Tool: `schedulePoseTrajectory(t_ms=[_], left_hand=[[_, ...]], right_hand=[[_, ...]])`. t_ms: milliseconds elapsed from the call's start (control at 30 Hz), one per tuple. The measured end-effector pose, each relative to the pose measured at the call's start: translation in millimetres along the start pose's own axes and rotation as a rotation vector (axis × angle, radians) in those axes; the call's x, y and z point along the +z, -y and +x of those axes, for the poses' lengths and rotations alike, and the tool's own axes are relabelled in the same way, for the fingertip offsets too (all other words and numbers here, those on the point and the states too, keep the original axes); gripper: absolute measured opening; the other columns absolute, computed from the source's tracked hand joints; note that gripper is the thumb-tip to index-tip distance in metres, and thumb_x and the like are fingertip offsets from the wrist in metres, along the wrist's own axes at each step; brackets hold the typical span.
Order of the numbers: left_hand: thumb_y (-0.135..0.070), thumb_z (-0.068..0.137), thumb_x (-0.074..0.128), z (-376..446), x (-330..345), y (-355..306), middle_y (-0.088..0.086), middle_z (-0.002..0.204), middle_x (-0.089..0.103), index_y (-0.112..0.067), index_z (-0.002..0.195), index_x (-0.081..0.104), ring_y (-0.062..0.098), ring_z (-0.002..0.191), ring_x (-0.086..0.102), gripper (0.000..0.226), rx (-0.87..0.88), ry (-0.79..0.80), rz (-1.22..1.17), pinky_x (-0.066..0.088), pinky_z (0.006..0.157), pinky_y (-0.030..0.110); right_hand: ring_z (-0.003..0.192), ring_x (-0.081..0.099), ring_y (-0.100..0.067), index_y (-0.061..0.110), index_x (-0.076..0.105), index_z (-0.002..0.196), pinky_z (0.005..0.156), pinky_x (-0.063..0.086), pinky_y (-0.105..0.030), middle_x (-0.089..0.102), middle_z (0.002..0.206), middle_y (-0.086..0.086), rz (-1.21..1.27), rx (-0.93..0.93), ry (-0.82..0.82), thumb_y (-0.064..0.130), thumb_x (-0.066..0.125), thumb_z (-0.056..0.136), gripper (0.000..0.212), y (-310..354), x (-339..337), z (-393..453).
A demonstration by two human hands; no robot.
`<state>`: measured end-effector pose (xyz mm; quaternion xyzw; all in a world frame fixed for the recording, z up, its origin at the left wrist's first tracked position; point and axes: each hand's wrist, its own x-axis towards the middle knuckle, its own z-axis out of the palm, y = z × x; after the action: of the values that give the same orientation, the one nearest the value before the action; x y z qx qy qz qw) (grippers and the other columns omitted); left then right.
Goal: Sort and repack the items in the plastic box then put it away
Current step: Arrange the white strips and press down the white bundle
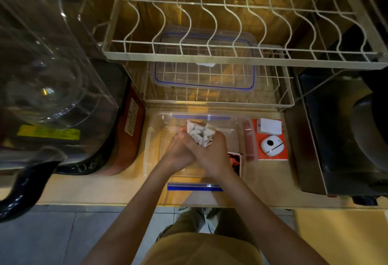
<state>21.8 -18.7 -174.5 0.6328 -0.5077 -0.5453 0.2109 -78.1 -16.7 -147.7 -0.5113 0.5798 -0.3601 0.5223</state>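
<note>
Over the open plastic box (153,139), the left hand (178,155) and right hand (210,155) press together, both closed around a crumpled white cloth (200,133) that sticks up and away from the person. The box stands on the wooden counter (84,189), long axis left to right, blue clips on its near and far rims. Just right of it lie a white box (269,126) and a round white gadget (271,145) on an orange card (273,157). Behind, the box's lid (204,76) rests in a wire rack (281,88). Grey tiled floor (52,235) lies below.
</note>
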Motion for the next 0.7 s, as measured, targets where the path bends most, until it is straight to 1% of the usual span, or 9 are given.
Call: schedulePoseTrajectory(t_ms=[67, 133, 200, 300, 400, 467, 533, 600, 700], left_hand=[[-0.026, 0.071, 0.070, 4.0, 6.2, 9.8, 0.003, 0.119, 0.060, -0.008, 0.124, 0.050, 0.020, 0.114, 0.057, 0.059, 0.109, -0.022, 0.026, 0.048, 0.095, 0.026], [-0.028, 0.067, 0.071, 5.6, 9.1, 15.2, -0.018, 0.094, 0.060, -0.012, 0.113, 0.056, 0.008, 0.096, 0.062, 0.051, 0.126, -0.032, 0.062, 0.047, 0.075, 0.007], [-0.014, 0.073, 0.071, 9.1, 10.3, 15.9, -0.023, 0.085, 0.057, -0.015, 0.109, 0.059, -0.003, 0.084, 0.059, 0.038, 0.133, -0.055, 0.023, 0.043, 0.066, -0.001], [-0.008, 0.076, 0.070, 13.8, 9.5, 11.4, -0.015, 0.089, 0.062, -0.012, 0.107, 0.059, -0.002, 0.086, 0.061, 0.033, 0.138, -0.002, -0.017, 0.048, 0.074, 0.008], [0.008, 0.077, 0.065, 14.1, 6.8, 1.7, 0.009, 0.104, 0.063, 0.005, 0.117, 0.051, -0.005, 0.095, 0.061, 0.042, 0.106, 0.080, -0.056, 0.049, 0.083, 0.011], [0.009, 0.080, 0.061, 11.8, 8.6, 1.5, 0.019, 0.125, 0.055, 0.007, 0.125, 0.044, 0.010, 0.113, 0.057, 0.049, 0.082, 0.079, -0.021, 0.044, 0.088, 0.015], [0.005, 0.082, 0.060, 12.2, 6.1, 13.2, 0.015, 0.137, 0.046, 0.002, 0.133, 0.037, 0.026, 0.126, 0.047, 0.056, 0.096, 0.086, 0.031, 0.037, 0.091, 0.021], [0.008, 0.083, 0.057, 15.7, 6.2, 20.3, 0.009, 0.129, 0.048, -0.002, 0.132, 0.037, 0.018, 0.117, 0.052, 0.054, 0.113, 0.086, 0.143, 0.036, 0.088, 0.018], [0.003, 0.080, 0.061, 13.5, 4.1, 24.5, 0.003, 0.096, 0.068, -0.005, 0.102, 0.060, 0.004, 0.084, 0.065, 0.023, 0.209, 0.048, 0.190, 0.050, 0.072, 0.014]], right_hand=[[0.081, 0.069, -0.005, 0.023, 0.069, 0.086, 0.076, 0.054, -0.020, 0.072, 0.082, 0.004, 0.060, -0.001, -0.059, 0.012, 0.073, 0.077, 0.015, 0.0, 1.6, -1.2], [0.074, 0.068, -0.002, 0.030, 0.064, 0.076, 0.072, 0.055, -0.018, 0.069, 0.074, 0.009, 0.109, 0.004, -0.082, 0.013, 0.074, 0.076, 0.019, 1.2, 2.3, -3.1], [0.074, 0.069, -0.006, 0.027, 0.063, 0.075, 0.072, 0.056, -0.023, 0.069, 0.073, 0.006, 0.166, 0.022, -0.112, 0.014, 0.074, 0.076, 0.016, 2.2, 2.2, -3.7], [0.074, 0.067, -0.003, 0.021, 0.065, 0.081, 0.074, 0.054, -0.020, 0.068, 0.075, 0.006, 0.193, 0.009, -0.134, 0.014, 0.074, 0.076, 0.013, 4.7, 1.1, -3.0], [0.071, 0.064, 0.002, 0.015, 0.066, 0.092, 0.072, 0.050, -0.013, 0.066, 0.077, 0.006, 0.146, -0.002, -0.124, 0.013, 0.074, 0.075, 0.019, 4.9, 0.5, -2.3], [0.070, 0.063, 0.004, 0.027, 0.064, 0.084, 0.071, 0.049, -0.012, 0.065, 0.074, 0.008, 0.114, -0.001, -0.076, 0.012, 0.076, 0.073, 0.022, 0.8, 0.3, -1.6], [0.077, 0.066, -0.001, 0.032, 0.062, 0.082, 0.077, 0.051, -0.019, 0.068, 0.078, 0.005, 0.082, 0.008, -0.009, 0.009, 0.075, 0.072, 0.028, -8.7, -0.3, -1.9], [0.087, 0.067, -0.012, 0.028, 0.063, 0.091, 0.082, 0.053, -0.029, 0.070, 0.087, -0.001, 0.039, 0.018, 0.028, 0.008, 0.075, 0.072, 0.029, -14.0, 0.3, -3.3], [0.087, 0.066, -0.008, 0.035, 0.061, 0.088, 0.080, 0.052, -0.024, 0.069, 0.086, 0.007, 0.031, 0.008, 0.020, 0.010, 0.073, 0.075, 0.031, -15.9, -0.2, -5.9]])
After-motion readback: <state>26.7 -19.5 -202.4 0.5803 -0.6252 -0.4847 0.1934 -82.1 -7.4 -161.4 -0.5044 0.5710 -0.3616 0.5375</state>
